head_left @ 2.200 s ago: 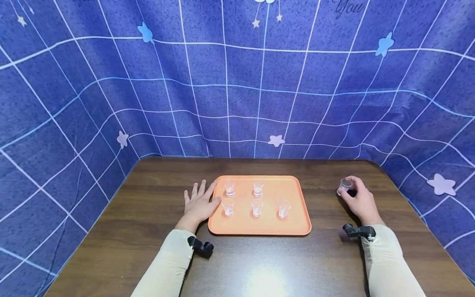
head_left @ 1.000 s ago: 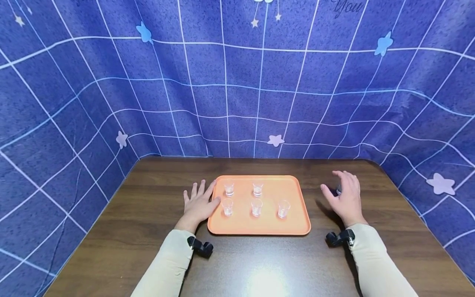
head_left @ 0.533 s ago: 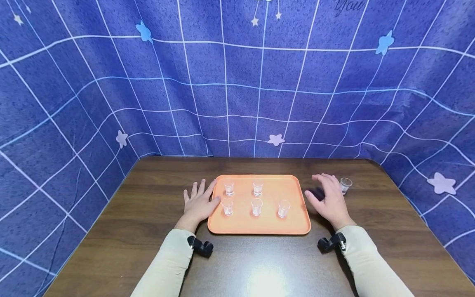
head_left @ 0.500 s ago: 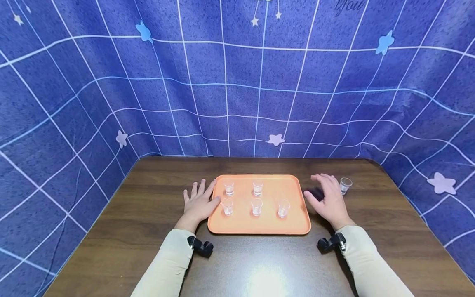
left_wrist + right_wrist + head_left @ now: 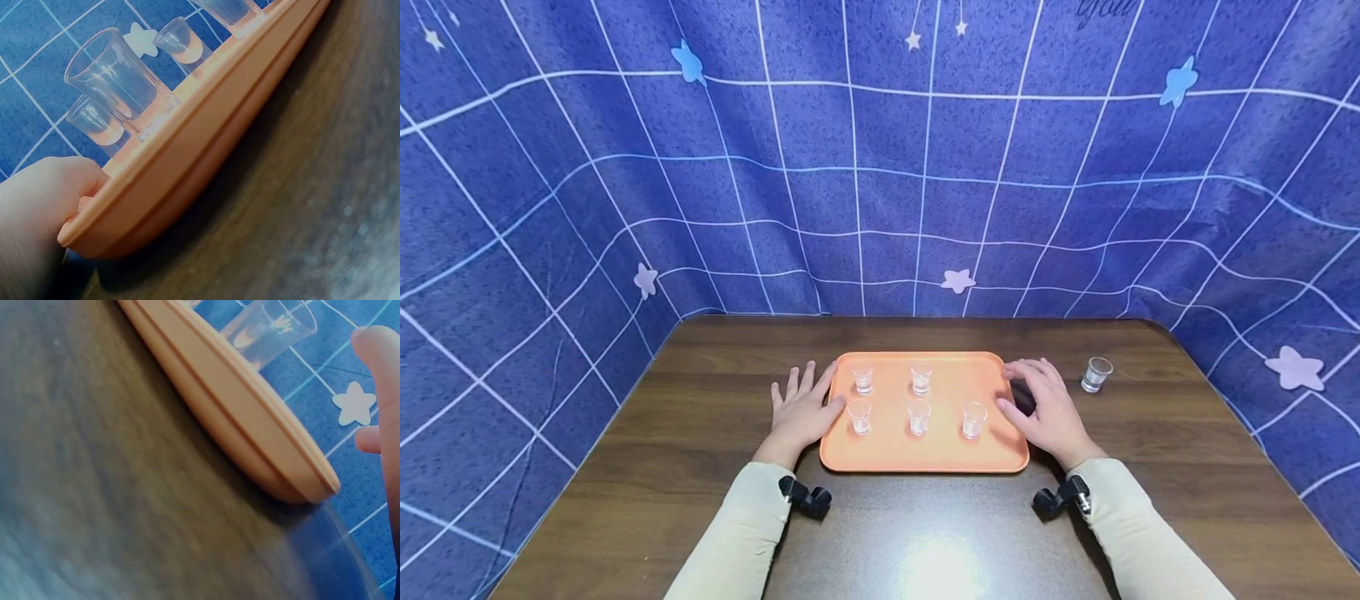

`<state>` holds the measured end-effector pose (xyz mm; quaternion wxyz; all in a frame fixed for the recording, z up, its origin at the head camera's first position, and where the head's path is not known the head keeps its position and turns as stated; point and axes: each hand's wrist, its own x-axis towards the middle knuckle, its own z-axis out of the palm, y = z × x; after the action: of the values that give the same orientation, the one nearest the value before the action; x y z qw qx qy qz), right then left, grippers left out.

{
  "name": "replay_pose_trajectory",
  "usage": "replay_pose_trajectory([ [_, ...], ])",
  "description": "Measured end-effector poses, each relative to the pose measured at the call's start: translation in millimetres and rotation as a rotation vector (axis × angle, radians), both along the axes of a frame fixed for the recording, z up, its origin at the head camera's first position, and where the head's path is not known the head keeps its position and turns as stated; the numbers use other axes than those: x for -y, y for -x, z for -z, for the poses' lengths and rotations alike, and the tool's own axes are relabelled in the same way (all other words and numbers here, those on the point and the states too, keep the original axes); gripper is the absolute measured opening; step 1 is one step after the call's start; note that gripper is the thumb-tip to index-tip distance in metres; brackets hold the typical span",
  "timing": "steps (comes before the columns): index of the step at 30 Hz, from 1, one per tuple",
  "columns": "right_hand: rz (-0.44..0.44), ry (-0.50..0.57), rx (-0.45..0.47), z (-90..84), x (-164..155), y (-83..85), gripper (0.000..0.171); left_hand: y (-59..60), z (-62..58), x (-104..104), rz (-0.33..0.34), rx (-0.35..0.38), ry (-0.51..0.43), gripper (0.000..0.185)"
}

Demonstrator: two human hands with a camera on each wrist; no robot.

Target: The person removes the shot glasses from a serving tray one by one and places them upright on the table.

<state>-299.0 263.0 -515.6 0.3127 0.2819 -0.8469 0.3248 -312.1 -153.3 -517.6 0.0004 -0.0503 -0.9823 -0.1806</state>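
Note:
An orange tray (image 5: 880, 457) lies on the wooden table with several small clear shot glasses standing upright on it. Two glasses form the back row; in the front row, one shot glass (image 5: 973, 421) stands nearest the tray's right side. My left hand (image 5: 801, 415) rests at the left edge, fingers spread straight and thumb over the rim; its wrist view shows the thumb (image 5: 84, 178) on that rim. At the right edge, my right hand (image 5: 1047, 412) reaches over the rim with thumb and fingers apart, holding nothing. In the right wrist view, its thumb (image 5: 378, 353) shows above the tray.
Another shot glass (image 5: 1097, 375) stands upright on the table, right of and beyond my right hand. The brown table (image 5: 700, 467) runs back to a blue curtain (image 5: 887, 200) with white grid lines and stars. Each wrist wears a black camera.
My right hand has let go of the shot glass at the right, leaving it standing on the table, and moved left to the tray's right edge. My left hand has stayed put.

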Motion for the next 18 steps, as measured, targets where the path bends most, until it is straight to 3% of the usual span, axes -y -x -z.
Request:
replay_pose_trajectory([
  [18,-0.125,-0.105,0.061,0.7,17,-7.7,0.045,-0.2,-1.3,0,0.001,0.017,-0.001,0.069],
])
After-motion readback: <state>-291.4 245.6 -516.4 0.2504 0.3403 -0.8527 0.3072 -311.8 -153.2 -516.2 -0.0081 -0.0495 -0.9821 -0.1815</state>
